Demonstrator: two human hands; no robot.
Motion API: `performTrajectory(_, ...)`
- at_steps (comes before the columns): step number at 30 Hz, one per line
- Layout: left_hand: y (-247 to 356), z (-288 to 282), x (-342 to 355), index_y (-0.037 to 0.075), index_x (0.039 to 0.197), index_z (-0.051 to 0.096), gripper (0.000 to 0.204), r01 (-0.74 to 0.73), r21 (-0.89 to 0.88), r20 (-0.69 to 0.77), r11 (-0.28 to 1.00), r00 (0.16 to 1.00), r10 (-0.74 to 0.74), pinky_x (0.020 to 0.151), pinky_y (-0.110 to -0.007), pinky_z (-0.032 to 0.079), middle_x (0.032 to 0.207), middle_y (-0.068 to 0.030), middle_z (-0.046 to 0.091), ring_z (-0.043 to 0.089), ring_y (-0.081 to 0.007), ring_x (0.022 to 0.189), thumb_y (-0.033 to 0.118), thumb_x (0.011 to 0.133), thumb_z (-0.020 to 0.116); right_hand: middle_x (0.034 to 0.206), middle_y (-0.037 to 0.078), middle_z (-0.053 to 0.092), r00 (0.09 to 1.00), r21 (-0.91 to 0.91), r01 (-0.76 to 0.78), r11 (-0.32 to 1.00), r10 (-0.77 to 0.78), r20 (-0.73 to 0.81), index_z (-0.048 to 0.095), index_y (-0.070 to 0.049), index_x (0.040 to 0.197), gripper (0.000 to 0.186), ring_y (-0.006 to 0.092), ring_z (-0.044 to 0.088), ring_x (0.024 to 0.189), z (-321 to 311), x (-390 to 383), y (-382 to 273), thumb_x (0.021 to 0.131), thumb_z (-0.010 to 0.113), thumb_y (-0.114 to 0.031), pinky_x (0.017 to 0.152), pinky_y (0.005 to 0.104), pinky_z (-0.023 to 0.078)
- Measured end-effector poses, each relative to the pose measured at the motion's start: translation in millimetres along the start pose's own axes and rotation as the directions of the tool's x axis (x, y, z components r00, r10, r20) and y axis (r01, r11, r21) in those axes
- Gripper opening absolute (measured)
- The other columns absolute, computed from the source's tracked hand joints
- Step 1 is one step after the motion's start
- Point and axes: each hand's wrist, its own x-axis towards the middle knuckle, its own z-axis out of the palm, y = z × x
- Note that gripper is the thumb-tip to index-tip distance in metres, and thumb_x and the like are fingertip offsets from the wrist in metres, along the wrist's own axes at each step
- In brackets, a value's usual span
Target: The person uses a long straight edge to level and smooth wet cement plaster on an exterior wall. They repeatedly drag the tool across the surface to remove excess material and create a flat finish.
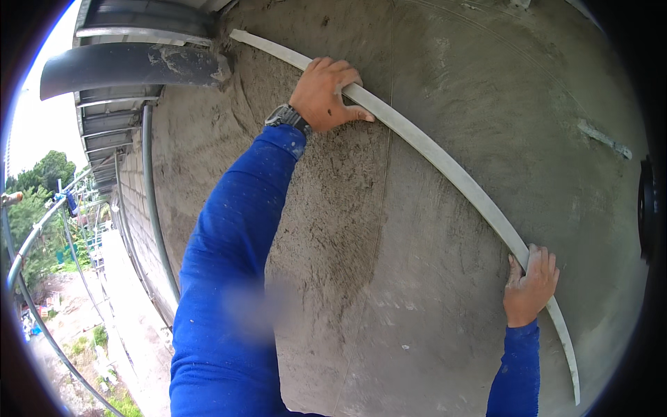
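Note:
A long, pale plasterer's straightedge (445, 163) lies against the wet-plastered wall (333, 229), slanting from the upper left down to the lower right; the lens bends it into a curve. My left hand (328, 95) holds its upper part, fingers over the far edge and thumb on the near side. Lower down at the right, my right hand (531, 286) is closed round the bar near its lower end. Plaster is rough and dark below the bar at the left, smoother elsewhere. A watch (286, 118) sits on my left wrist, above a blue sleeve.
A dark pipe (132, 68) juts from the wall at the upper left, under a metal-ribbed overhang. Upright poles (154, 201) stand along the wall's left edge. Scaffold tubes (31, 240) and a drop to the ground show farther left. A pale strip (604, 139) sits in the plaster at right.

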Motion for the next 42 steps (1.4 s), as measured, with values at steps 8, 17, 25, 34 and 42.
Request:
performTrajectory(8,36,27,-68,0.011,0.092,0.067,0.068,0.024,-0.071,-0.070,0.997,0.997,-0.029,0.091,-0.043,0.041,0.093,-0.0037,0.060,0.054,-0.0262,0.088,0.069,0.058,0.078,0.101,0.020,0.056,0.998,-0.165,0.059,0.984,-0.052,0.048,0.057,0.001,0.109,0.038,0.0390,0.053,0.088,7,-75,17,0.076,0.071,-0.012,0.075,0.0465,0.039)
performTrajectory(17,181,26,-172,0.014,0.087,0.067,0.049,0.174,-0.185,0.036,0.967,0.985,-0.170,0.088,-0.043,0.039,0.095,-0.0012,0.062,0.056,-0.0245,0.086,0.048,0.053,0.076,0.106,0.023,0.055,0.987,-0.129,0.074,0.989,-0.053,0.154,0.057,0.004,0.111,0.043,0.0450,0.051,0.095,7,-225,99,0.070,0.058,-0.007,0.086,0.0587,0.039)
performTrajectory(25,245,7,-174,0.017,0.102,0.064,0.060,0.266,-0.349,0.236,0.899,0.953,-0.190,0.100,-0.047,0.036,0.110,-0.0002,0.059,0.054,-0.0221,0.106,0.032,0.048,0.086,0.103,0.020,0.055,0.974,-0.132,0.058,0.989,-0.028,0.224,0.057,0.003,0.107,0.036,0.0422,0.050,0.099,-18,-240,137,0.075,0.056,-0.013,0.091,0.0538,0.037)
performTrajectory(34,52,28,-20,0.012,0.098,0.069,0.068,0.043,-0.020,-0.113,0.999,0.993,-0.045,0.094,-0.045,0.041,0.096,-0.0022,0.063,0.057,-0.0247,0.097,0.066,0.060,0.080,0.115,0.016,0.061,0.998,-0.203,-0.032,0.979,0.019,-0.066,0.060,-0.001,0.119,0.040,0.0364,0.054,0.108,8,-13,66,0.086,0.068,-0.022,0.093,0.0439,0.039)
performTrajectory(42,39,44,-52,0.013,0.088,0.068,0.070,0.029,0.010,-0.182,1.000,0.983,-0.027,0.091,-0.042,0.041,0.090,0.0001,0.063,0.057,-0.0232,0.088,0.072,0.053,0.078,0.118,0.019,0.061,0.990,-0.376,0.032,0.926,-0.081,-0.117,0.062,-0.001,0.121,0.042,0.0410,0.055,0.111,31,-52,69,0.089,0.070,-0.028,0.092,0.0491,0.043)
